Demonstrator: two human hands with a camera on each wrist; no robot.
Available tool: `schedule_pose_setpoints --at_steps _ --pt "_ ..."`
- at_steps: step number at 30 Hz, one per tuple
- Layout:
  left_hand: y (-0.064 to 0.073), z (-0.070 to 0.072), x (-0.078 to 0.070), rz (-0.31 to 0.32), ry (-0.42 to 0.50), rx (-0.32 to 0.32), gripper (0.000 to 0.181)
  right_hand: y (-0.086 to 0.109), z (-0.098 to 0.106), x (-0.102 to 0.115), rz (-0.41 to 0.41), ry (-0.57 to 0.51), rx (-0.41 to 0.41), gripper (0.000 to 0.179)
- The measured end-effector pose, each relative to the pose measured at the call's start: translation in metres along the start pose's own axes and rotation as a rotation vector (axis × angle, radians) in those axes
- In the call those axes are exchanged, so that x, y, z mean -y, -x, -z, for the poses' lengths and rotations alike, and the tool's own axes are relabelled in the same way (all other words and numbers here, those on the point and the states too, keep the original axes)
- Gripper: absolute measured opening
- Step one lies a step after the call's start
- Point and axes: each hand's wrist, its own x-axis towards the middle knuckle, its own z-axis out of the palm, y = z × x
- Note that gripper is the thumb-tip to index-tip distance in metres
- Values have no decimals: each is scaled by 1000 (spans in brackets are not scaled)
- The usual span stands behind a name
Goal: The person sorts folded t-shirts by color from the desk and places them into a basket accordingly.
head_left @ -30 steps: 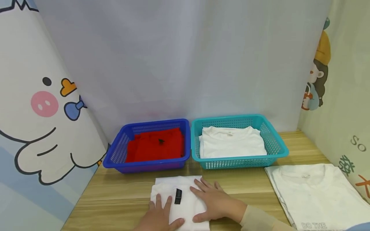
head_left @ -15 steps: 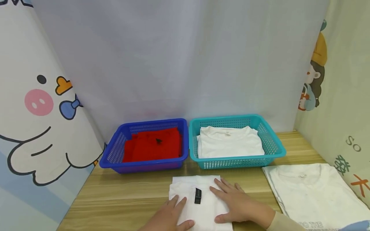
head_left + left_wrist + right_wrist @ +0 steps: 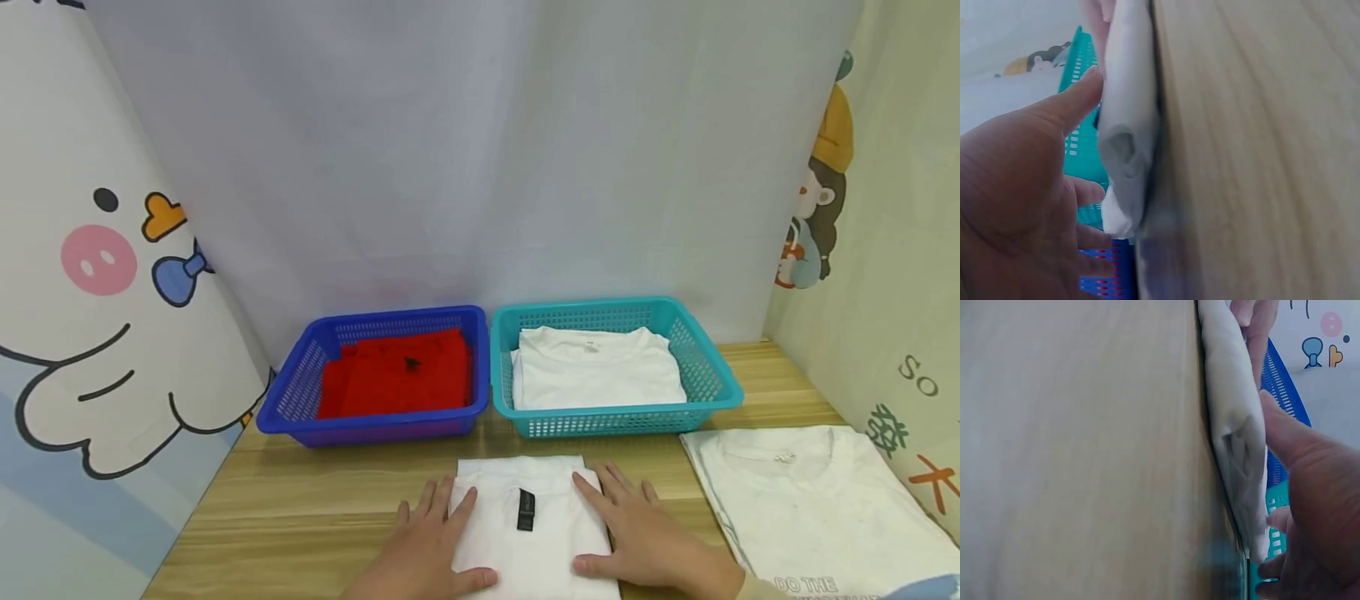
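Note:
A folded white T-shirt (image 3: 536,542) with a black neck label (image 3: 526,509) lies flat on the wooden table, its neck end away from me. My left hand (image 3: 427,546) rests on its left side, fingers spread and straight. On the right side lies my right hand (image 3: 637,533), also spread, thumb and fingertips on the cloth. Seen edge-on in the left wrist view, the shirt (image 3: 1125,125) forms a thick rolled fold beside the thumb. The right wrist view shows the shirt's other folded edge (image 3: 1235,406) along the right hand's fingertips (image 3: 1275,519).
Behind the shirt stands a blue basket (image 3: 390,423) holding folded red clothing (image 3: 408,379). Beside it a teal basket (image 3: 622,421) holds folded white shirts (image 3: 600,371). More white shirts (image 3: 817,500) lie flat at the right. A grey curtain (image 3: 480,150) hangs behind.
Both hands and the folded shirt have shifted right across the table, towards the teal basket's side. The left hand now lies more along the shirt's left edge. Baskets stay put.

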Motion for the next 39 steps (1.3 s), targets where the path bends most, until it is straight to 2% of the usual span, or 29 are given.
schedule_pose_setpoints --at_steps 5,13,18,21,25,27,33,39 --pt "-5 -7 6 36 17 39 106 0 -1 3 -50 -35 52 101" --pt "-9 -11 8 24 68 67 108 -1 0 3 -54 -34 71 101" --pt "-8 -10 4 22 185 56 105 0 -1 6 -43 -65 53 102" --pt "-8 -8 0 30 284 17 100 -1 -1 8 -42 -112 20 101" --pt "-7 -4 -5 20 405 -61 92 -3 1 11 -50 -215 -30 93" --pt "-6 -3 -6 27 465 -77 89 -3 3 12 -51 -278 -26 88" --pt "-7 -6 -6 92 599 -53 86 -5 3 10 -65 -471 65 73" --pt "-7 -8 -4 80 661 -21 83 -6 -1 9 -164 -767 94 72"
